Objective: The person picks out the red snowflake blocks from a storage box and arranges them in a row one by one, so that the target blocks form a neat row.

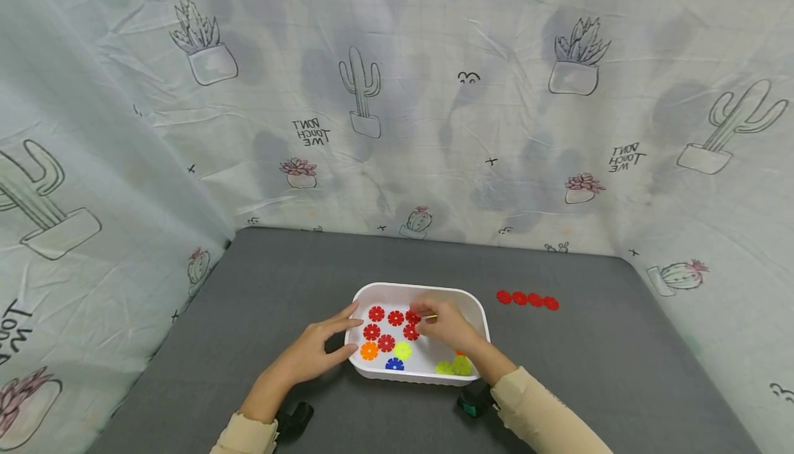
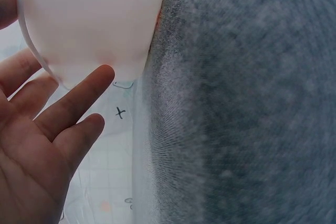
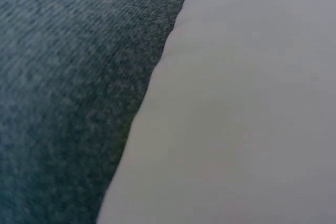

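A white plastic tray [image 1: 422, 379] holds several notched plastic discs: red discs [image 1: 386, 343], an orange disc [image 1: 369, 351], a blue disc [image 1: 394, 364] and yellow discs [image 1: 462, 365]. My left hand [image 1: 313, 352] is at the tray's left end, its fairly straight fingers at the rim and outer wall; the left wrist view shows a fingertip [image 2: 105, 74] against that wall. Over the tray, my right hand [image 1: 449, 326] has its fingers bent together, pinching a yellow disc [image 1: 432, 316] seen edge-on, close above the red discs. The right wrist view shows only the tray's side [image 3: 226, 119] and cloth.
A row of several red discs [image 1: 527, 299] lies on the grey cloth-covered table [image 1: 558, 371], right of the tray. Behind and on both sides hangs a pale curtain [image 1: 422, 130] printed with cacti. Dark wrist devices [image 1: 296, 419] sit beneath both wrists.
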### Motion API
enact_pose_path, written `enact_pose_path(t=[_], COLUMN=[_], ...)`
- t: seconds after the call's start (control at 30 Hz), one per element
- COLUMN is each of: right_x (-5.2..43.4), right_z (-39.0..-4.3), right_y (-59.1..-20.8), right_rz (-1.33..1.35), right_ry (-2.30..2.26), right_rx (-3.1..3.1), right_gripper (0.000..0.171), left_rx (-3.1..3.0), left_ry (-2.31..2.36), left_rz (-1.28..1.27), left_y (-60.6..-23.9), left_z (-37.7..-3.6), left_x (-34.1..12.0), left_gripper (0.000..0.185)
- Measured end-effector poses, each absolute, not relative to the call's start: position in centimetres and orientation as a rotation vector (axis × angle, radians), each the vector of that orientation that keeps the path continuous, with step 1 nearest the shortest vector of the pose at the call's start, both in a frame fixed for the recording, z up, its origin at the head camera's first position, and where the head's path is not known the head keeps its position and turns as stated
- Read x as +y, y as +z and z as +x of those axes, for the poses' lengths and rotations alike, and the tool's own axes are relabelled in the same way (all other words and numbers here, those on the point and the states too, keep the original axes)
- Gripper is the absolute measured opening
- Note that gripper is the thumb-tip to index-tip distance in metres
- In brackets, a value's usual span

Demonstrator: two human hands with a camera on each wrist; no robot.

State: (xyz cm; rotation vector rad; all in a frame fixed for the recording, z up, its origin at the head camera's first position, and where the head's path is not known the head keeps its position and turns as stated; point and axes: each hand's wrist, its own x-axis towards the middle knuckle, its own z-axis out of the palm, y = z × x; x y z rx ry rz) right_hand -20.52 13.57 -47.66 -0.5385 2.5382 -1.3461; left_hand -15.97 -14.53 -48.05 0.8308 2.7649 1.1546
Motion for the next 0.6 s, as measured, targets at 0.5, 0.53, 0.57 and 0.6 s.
enact_pose_path(t=[0.5, 0.53, 0.57, 0.6], right_x=[13.13, 13.13, 13.11, 13.09], right_z=[-20.29, -20.30, -20.31, -20.30], right_y=[-47.78, -47.83, -47.87, -47.91], right_rz=[-0.560, -0.557, -0.554, -0.552], right_ry=[-1.180, -1.175, -1.170, -1.166], right_rx=[2.566, 2.567, 2.568, 2.569], right_gripper=[0.030, 0.029, 0.029, 0.028], left_rx=[2.768, 2.764, 2.763, 2.762], left_ry=[1.162, 1.163, 1.162, 1.162], left_rz=[0.842, 0.841, 0.840, 0.841], left_y=[-48.14, -48.16, -48.17, -48.18], left_z=[-15.90, -15.92, -15.92, -15.92], left_x=[-14.55, -14.55, -14.55, -14.56], left_gripper=[0.047, 0.047, 0.047, 0.048])
